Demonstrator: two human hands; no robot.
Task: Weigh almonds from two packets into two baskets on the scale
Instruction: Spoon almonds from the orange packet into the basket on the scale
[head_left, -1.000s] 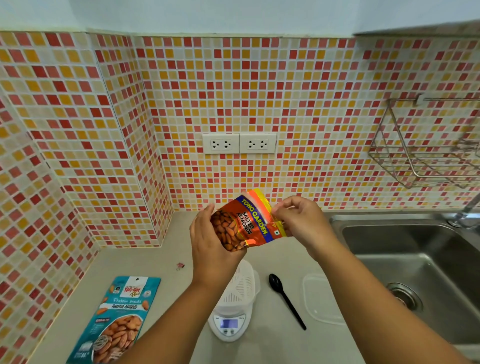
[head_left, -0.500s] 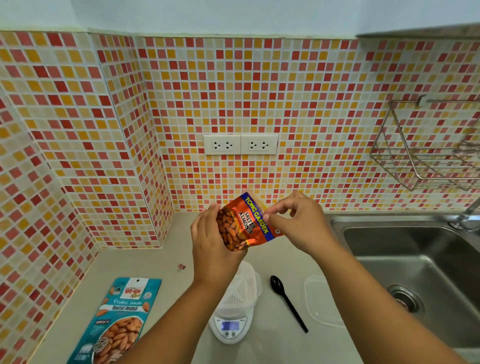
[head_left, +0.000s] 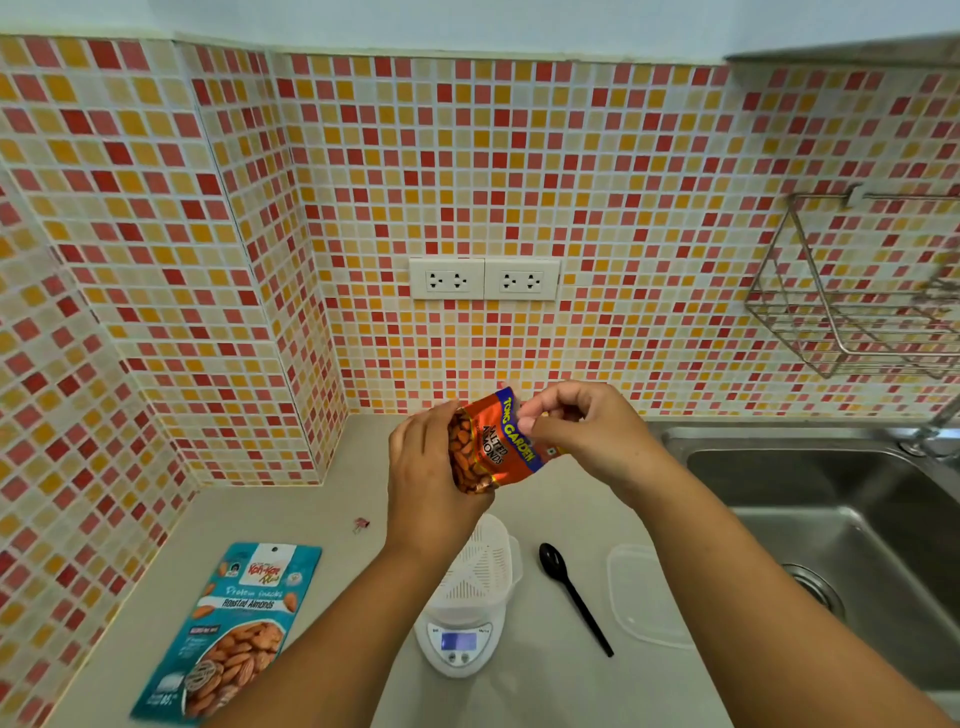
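Note:
An orange packet of salted almonds (head_left: 493, 447) is held in the air above the counter, turned on its side. My left hand (head_left: 428, 478) grips its lower body. My right hand (head_left: 582, 431) pinches its top edge with thumb and fingers. Below them a white slotted basket (head_left: 480, 571) sits on a small white digital scale (head_left: 457, 649) with a lit display. A teal packet of roasted almonds (head_left: 236, 623) lies flat on the counter at the left. My left forearm hides part of the basket.
A black plastic spoon (head_left: 571, 592) lies right of the scale, with a clear plastic lid (head_left: 644, 597) beyond it. A steel sink (head_left: 841, 525) fills the right side. A small pink clip (head_left: 361, 524) lies on the counter. A wire rack (head_left: 857, 296) hangs on the tiled wall.
My right hand has shifted along the packet's top edge toward my left hand, covering the yellow corner. The packet has tilted slightly more upright. Nothing on the counter moved.

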